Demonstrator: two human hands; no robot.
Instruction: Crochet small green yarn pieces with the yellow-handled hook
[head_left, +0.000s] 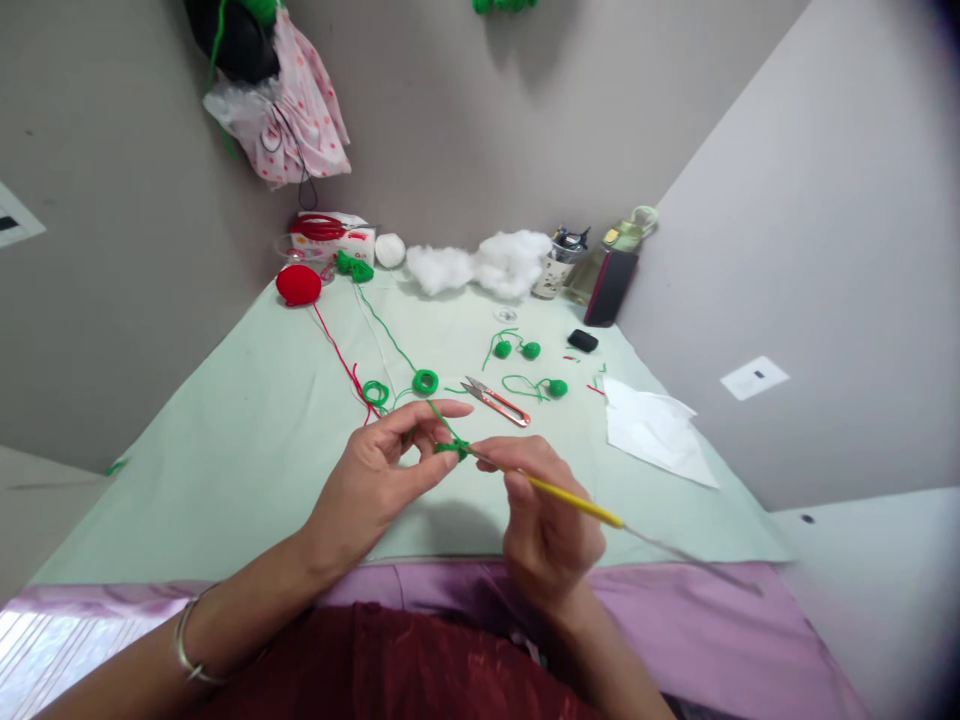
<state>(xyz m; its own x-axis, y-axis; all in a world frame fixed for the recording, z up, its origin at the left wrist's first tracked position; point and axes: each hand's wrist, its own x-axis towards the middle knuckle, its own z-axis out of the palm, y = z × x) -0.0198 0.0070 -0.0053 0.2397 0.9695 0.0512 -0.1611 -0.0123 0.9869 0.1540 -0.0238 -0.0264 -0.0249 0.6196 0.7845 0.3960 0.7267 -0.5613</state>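
Observation:
My left hand (386,458) pinches a small green crochet piece (453,449) between thumb and fingers, with green yarn running over its raised index finger. My right hand (551,510) is closed round a crochet hook (574,497) with a yellow handle. The hook's front tip meets the green piece, while its long metal rear end sticks out to the right. Just beyond my hands lie orange-handled thread snips (499,402), and two green yarn rings (425,382) sit near my left fingertips.
Small green balls (531,350) lie mid-table. A red yarn ball (298,285) is at the back left, white stuffing (514,262) at the back. White paper (656,430), a black case (583,341), a phone (611,288) and a bottle (592,275) stand or lie right.

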